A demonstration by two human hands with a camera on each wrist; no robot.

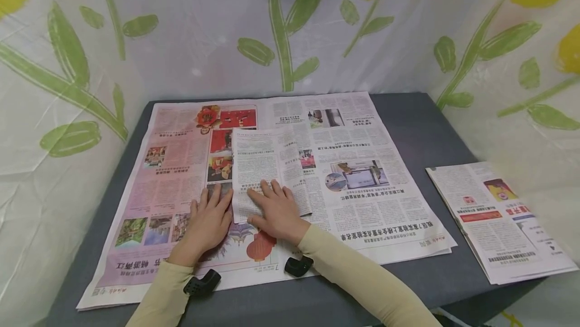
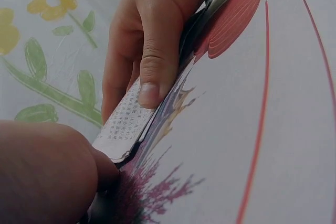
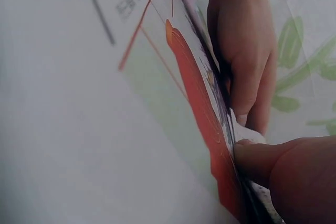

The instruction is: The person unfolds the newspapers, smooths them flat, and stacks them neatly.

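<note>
A small folded newspaper piece (image 1: 256, 160) lies on a large spread newspaper (image 1: 167, 186), near its middle. My right hand (image 1: 278, 213) rests on the lower part of the folded piece, fingers spread and mostly straight. At the piece's left edge lies my left hand (image 1: 210, 223), its fingers extended over the spread sheet. In the left wrist view, the right hand (image 2: 152, 30) has its thumb on the printed paper, and part of the left hand (image 2: 47, 171) fills the lower left corner. The right wrist view shows the left hand (image 3: 244, 51) beyond the right thumb (image 3: 283, 166).
A stack of folded newspapers (image 1: 503, 226) lies at the table's right edge. Under the papers is a dark grey tablecloth (image 1: 403, 120). Pale curtains (image 1: 190, 55) with yellow flowers and green leaves surround the table at the back and sides.
</note>
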